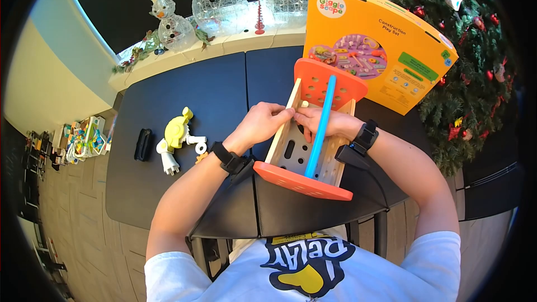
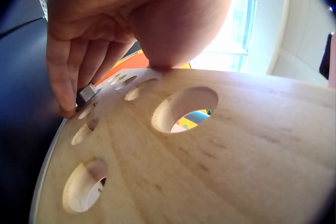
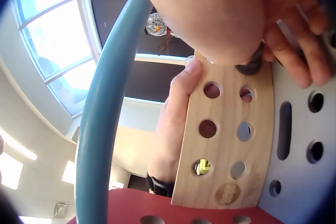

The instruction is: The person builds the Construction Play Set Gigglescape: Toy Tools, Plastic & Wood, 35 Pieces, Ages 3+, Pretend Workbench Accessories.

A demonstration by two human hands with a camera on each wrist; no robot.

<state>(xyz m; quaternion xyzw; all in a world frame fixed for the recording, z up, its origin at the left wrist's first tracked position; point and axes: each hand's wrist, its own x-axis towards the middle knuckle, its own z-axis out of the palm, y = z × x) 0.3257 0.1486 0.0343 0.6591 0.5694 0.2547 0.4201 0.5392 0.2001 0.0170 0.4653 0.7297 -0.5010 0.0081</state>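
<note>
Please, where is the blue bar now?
In the head view, right of centre, the blue bar links the two red end boards, crossing in front of the right hand.

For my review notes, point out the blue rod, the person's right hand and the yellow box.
Blue rod (image 1: pixel 321 128): head view, midway along its length.
Right hand (image 1: pixel 338 123): head view, on the back of the hand.
Yellow box (image 1: pixel 394 51): head view, on its printed front panel.

Office-like common room, Christmas-decked, ornamented tree (image 1: pixel 470 72), wire snowmen (image 1: pixel 221 6) on windowsill (image 1: pixel 228 46), dark tables (image 1: pixel 215 92), plank-patterned floor (image 1: pixel 100 235)
</note>
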